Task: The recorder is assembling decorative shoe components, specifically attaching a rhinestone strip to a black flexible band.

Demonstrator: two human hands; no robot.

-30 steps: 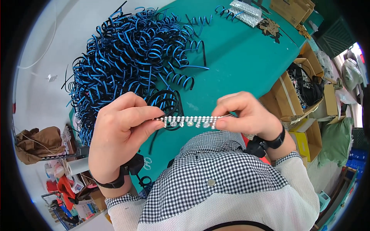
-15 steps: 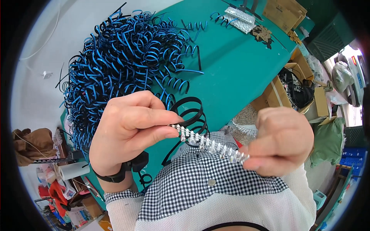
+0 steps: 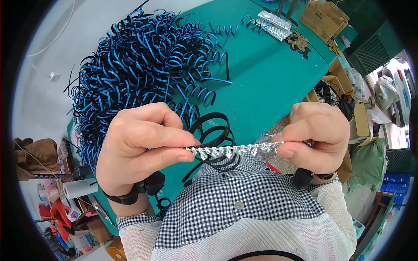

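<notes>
A strip of silver rhinestone trim (image 3: 237, 150) with small dangling pointed stones is stretched nearly level between my two hands. My left hand (image 3: 141, 150) pinches one end of it between thumb and fingertips. At the other end my right hand (image 3: 318, 139) pinches it the same way, with a bit of the strip running on past the fingers. Beside the left fingertips hangs a loose black coiled strip (image 3: 215, 142); whether those fingers also hold it I cannot tell. Beyond my left hand rises a big heap of blue-and-black coiled strips (image 3: 135, 65).
The heap lies on a green table (image 3: 270, 82). At its far end are a silver bubble-wrap packet (image 3: 274, 27) and brown lace pieces (image 3: 298, 42). Cardboard boxes (image 3: 324, 19) stand at the far right, with a green sack (image 3: 368, 163) lower down. A white roll (image 3: 78, 188) is at left.
My right hand has moved up, bringing the trim from a downward slant to nearly level. My left hand has barely shifted and keeps its pinch.
</notes>
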